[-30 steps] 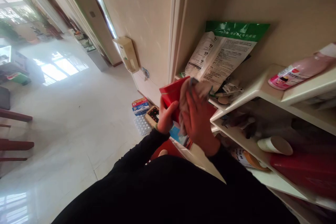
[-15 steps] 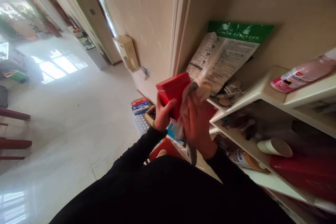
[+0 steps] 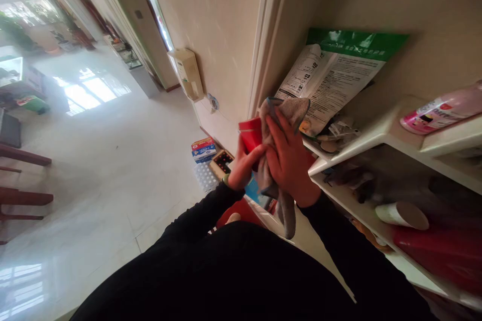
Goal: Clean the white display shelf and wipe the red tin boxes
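My left hand (image 3: 241, 168) is closed around a red box (image 3: 250, 133), its thumb across the near side. A grey cloth (image 3: 266, 175) lies against the box's right side, pressed there by my right hand (image 3: 291, 165). The fingers of that hand are spread over the cloth, and one end of it hangs down below the palm. Cloth and fingers hide much of the box. Just beyond my hands, a plastic packet with a green top (image 3: 339, 70) leans inside a shelf compartment.
White shelves (image 3: 357, 148) fill the right side, holding a pink bottle (image 3: 440, 113), a paper cup (image 3: 402, 214) and a large red item (image 3: 437, 256). On the floor stand a blue-and-red box (image 3: 203, 150) and an open carton (image 3: 222, 161). A beige device (image 3: 188, 74) hangs on the wall.
The red box has turned and now shows a smaller face. My right hand and the cloth have shifted over its side, with the cloth spread higher. The view has moved slightly.
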Demonstrator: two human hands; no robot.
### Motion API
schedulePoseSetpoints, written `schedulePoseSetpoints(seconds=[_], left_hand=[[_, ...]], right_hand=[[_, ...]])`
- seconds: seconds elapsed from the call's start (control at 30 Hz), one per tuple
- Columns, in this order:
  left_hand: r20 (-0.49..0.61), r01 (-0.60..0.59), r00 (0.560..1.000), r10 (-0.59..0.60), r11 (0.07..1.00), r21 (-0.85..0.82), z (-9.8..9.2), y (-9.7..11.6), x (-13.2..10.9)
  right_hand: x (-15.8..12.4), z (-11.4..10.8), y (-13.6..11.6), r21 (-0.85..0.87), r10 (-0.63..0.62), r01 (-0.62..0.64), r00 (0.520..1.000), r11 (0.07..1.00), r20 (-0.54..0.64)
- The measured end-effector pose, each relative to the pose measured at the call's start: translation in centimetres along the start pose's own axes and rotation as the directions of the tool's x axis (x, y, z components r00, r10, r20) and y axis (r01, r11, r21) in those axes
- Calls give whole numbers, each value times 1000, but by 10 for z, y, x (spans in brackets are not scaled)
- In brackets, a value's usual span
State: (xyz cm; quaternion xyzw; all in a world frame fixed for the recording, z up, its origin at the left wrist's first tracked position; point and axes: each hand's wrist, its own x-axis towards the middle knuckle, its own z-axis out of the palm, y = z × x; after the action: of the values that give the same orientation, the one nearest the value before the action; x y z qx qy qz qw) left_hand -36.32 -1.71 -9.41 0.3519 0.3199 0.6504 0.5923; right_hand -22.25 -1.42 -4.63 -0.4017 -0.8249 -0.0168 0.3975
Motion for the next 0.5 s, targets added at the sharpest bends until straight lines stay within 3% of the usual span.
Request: schedulePoseSetpoints(seconds=[0.2,0.5], left_hand=[[-43,-16,999,16,1000,13,-6,-1,1],[-12,-38,999,38,999,32,-4,-4,2]], right_hand=[[-16,5,-19,-52,-63,65,997,997,41],[-43,20,-26,-25,96,-105,965,994,-244]])
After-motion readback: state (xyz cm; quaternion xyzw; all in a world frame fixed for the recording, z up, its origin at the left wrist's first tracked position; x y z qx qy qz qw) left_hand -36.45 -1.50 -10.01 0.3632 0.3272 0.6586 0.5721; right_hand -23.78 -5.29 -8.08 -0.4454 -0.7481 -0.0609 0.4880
